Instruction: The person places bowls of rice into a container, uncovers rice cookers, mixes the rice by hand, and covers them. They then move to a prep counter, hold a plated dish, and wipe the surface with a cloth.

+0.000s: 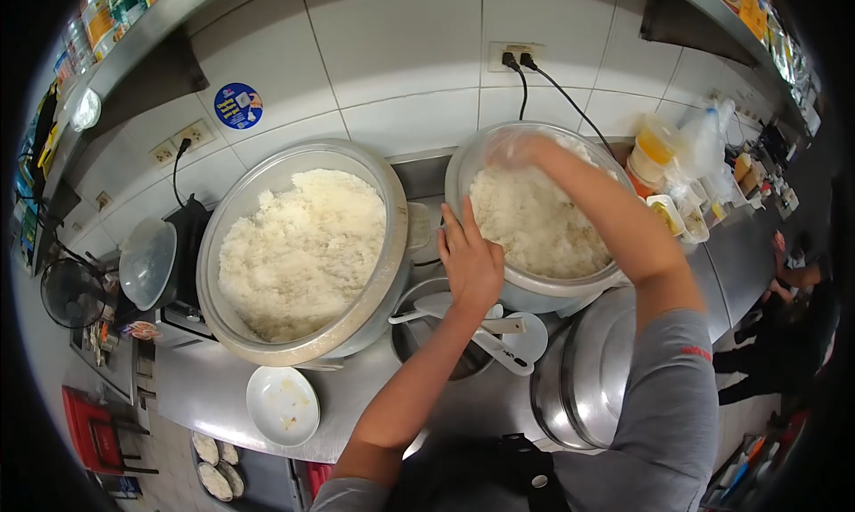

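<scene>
Two big round pots full of white rice stand side by side, the left pot (210, 272) and the right pot (456, 169). My left hand (472, 261) lies against the near left rim of the right pot, its fingers stretched out. Over the far left part of the same pot is my right hand (512, 147), blurred by motion; its fingers and anything in them cannot be made out. Between the pots, nearer me, a metal container (414, 338) holds white ladles (503, 350) and a small white bowl.
A white plate (283, 407) lies at the counter's front edge. Large metal lids (597, 369) lean at the right. Beyond them are plastic tubs (655, 147) and bags. Two cords run from a wall outlet (517, 56) behind the right pot. Another person stands far right.
</scene>
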{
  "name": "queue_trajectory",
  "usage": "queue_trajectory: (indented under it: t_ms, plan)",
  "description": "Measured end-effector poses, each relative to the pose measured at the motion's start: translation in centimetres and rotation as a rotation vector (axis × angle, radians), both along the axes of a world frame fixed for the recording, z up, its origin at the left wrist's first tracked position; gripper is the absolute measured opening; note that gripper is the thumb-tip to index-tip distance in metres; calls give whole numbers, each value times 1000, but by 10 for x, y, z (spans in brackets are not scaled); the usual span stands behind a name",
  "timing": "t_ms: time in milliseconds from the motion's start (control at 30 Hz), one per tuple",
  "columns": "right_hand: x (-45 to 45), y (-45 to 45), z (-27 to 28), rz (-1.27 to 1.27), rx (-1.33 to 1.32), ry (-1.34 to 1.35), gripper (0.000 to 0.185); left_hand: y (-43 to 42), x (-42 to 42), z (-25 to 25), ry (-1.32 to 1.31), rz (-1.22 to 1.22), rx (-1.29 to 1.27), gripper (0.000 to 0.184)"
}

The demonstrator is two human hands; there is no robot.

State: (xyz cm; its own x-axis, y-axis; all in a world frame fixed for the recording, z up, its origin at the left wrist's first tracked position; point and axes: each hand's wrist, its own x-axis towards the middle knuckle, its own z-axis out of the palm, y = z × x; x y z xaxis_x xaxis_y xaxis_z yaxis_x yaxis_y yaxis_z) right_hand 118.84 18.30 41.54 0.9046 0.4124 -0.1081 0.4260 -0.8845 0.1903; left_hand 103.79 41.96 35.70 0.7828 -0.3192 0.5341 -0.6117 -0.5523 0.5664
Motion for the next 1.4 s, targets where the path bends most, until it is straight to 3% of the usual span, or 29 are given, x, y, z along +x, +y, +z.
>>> queue_trajectory:
  t_ms: [33,100,133,200,333,1000,1400]
  plan:
    - [-11,27,-6,-50,122,76,29,0,-1,0,-1,-9,3,69]
    - [-4,62,-19,-36,-400,255,30,-1,0,1,15,-6,25,66]
    - [-4,61,-26,-37,-400,255,30,-1,0,1,15,-7,25,66]
    - [-6,60,-43,-315,113,120,33,0,-1,0,9,-1,26,67]
    - [-8,72,-31,-257,22,345,37,0,-3,4,47,-15,11,68]
    - [-80,86,-40,-66,48,436,54,1,3,-2,9,-18,66,73]
    - [-118,69,-23,-135,-18,528,61,0,3,-4,-24,2,53,68]
